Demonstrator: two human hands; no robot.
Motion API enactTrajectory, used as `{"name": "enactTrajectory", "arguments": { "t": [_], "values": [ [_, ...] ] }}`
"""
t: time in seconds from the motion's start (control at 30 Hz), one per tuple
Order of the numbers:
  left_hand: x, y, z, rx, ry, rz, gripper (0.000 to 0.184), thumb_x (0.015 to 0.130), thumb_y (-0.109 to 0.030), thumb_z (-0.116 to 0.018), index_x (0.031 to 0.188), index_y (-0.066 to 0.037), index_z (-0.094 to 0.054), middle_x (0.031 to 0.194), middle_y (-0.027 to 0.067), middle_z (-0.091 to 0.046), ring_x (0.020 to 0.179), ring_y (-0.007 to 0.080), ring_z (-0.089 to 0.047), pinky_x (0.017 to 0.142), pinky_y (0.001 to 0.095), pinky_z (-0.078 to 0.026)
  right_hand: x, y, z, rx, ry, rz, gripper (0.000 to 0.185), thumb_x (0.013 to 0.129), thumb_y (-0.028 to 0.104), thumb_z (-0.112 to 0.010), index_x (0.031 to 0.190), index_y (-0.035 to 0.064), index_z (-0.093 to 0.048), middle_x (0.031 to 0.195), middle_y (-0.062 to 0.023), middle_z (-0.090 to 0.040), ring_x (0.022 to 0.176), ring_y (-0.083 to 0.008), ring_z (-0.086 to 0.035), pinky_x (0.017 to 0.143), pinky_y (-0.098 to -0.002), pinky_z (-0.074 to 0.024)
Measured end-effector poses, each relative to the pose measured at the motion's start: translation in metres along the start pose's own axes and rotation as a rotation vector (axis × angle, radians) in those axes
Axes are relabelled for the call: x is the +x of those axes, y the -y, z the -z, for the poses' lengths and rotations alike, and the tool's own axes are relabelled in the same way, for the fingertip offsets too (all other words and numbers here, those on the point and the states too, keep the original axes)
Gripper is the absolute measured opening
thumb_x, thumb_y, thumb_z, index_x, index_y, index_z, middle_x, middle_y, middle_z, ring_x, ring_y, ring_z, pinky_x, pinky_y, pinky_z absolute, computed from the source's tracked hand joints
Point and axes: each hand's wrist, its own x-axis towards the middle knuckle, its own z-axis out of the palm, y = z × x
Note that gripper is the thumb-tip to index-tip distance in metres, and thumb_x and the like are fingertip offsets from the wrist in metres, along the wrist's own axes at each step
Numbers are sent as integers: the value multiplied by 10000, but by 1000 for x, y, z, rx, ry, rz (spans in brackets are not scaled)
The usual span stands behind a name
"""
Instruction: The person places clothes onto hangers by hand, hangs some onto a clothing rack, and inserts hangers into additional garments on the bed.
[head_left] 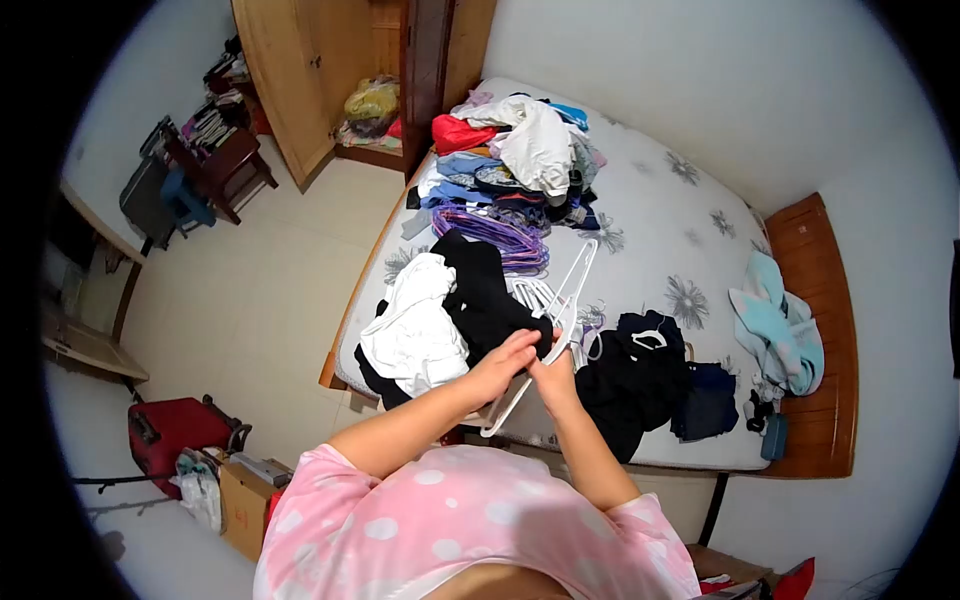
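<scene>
Over the bed, your right hand closes around a white hanger; your left hand touches a black garment beside it, its grip unclear. That garment seems not fully hung. At right, dark clothing has a hanger showing; beyond, a mixed pile lies loose.

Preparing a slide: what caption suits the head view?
Left hand touching black garment, right hand holding white hanger at clothes-strewn bed.
</scene>
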Motion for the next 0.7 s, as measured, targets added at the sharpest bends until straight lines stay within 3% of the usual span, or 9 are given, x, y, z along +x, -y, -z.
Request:
{"name": "enactTrajectory", "arguments": {
  "t": [0.03, 0.1, 0.13, 0.27, 0.4, 0.53, 0.63, 0.7],
  "values": [
    [-1, 0, -4, 42, 31, -40, 412, 976, -272, -484, 1294, -12, -520, 1393, 157, -402, 1306, 253, -341, 1093, 348, -251, 0, -1, 2, -94, -82, -44, 455, 800, 46, -675, 1202, 2, -464, 1056, -72, -551, 943, -127, -549, 840, -271, -451],
    [0, -6, 7, 652, 85, -259, 383, 944, -230, -510, 1291, -72, -543, 1341, 190, -430, 1272, 317, -355, 1077, 396, -263, -2, 2, 13, -3, -20, -78, 361, 852, 25, -619, 1180, 10, -470, 1101, -78, -543, 1017, -149, -529, 883, -269, -428],
    [-2, -10, 9, 696, 51, -306, 387, 896, -195, -541, 1274, -117, -570, 1298, 204, -446, 1237, 365, -359, 1061, 433, -270, -4, 3, 15, 89, -71, -36, 333, 865, 8, -598, 1174, 5, -475, 1077, -78, -559, 995, -144, -543, 862, -268, -439],
    [1, -4, 12, 761, -80, -394, 508, 768, -17, -641, 1256, -99, -522, 1319, 193, -424, 1274, 383, -355, 1068, 440, -301, -10, 24, 36, 113, -103, -140, 260, 884, 103, -624, 1099, -35, -576, 1005, -71, -620, 933, -130, -572, 871, -252, -439],
    [13, 4, 14, 775, -268, -503, 698, 673, -23, -721, 1302, -62, -421, 1317, 184, -386, 1245, 389, -367, 1056, 443, -314, -22, 64, 52, 71, 35, -156, 398, 905, 262, -627, 1144, -53, -586, 1058, -74, -618, 924, -114, -559, 846, -255, -441],
    [32, 8, 24, 833, -427, -489, 865, 602, 23, -722, 1376, -79, -349, 1393, 179, -346, 1290, 386, -334, 1086, 437, -286, -41, 102, 67, 156, 18, -169, 402, 920, 343, -612, 1066, -31, -640, 995, -31, -630, 907, -101, -550, 845, -260, -436],
    [49, 2, 30, 819, -244, -561, 875, 592, -3, -754, 1375, -101, -377, 1366, 147, -421, 1273, 361, -379, 1078, 441, -297, -57, 139, 75, 153, -24, -119, 432, 912, 339, -628, 1117, -41, -612, 1029, -41, -620, 944, -106, -546, 873, -262, -432],
    [62, 6, 36, 806, 63, -592, 854, 596, -141, -803, 1362, -123, -427, 1328, 114, -485, 1257, 335, -410, 1073, 416, -299, -59, 133, 94, 157, -89, -106, 495, 878, 327, -677, 1174, -58, -577, 1070, -57, -615, 987, -116, -545, 912, -263, -416]
  ]
}}
